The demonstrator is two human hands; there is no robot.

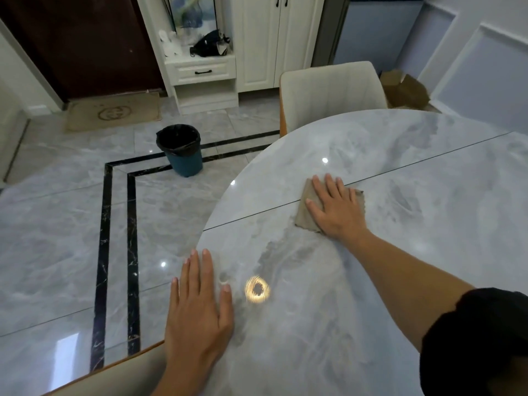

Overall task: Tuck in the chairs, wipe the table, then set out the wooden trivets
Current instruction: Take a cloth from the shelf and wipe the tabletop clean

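Grey marble-patterned tabletop [400, 281] carries a tan cloth [302, 217] lying across the seam line near its middle. The right hand [337, 210] presses flat on the cloth, fingers [328, 184] straight and spread, clasping nothing. The left hand [197, 315] rests palm-down on the bare tabletop near the edge, fingers likewise extended. One pale chair [328, 92] stands at the far side, its back close against the rim; a second chair [114, 375] shows at the near edge, also close in. Assessment: chair-tucking appears complete for the two seen; wiping is in hand, extent covered undetermined. No wooden trivets are in view; that step remains outstanding.
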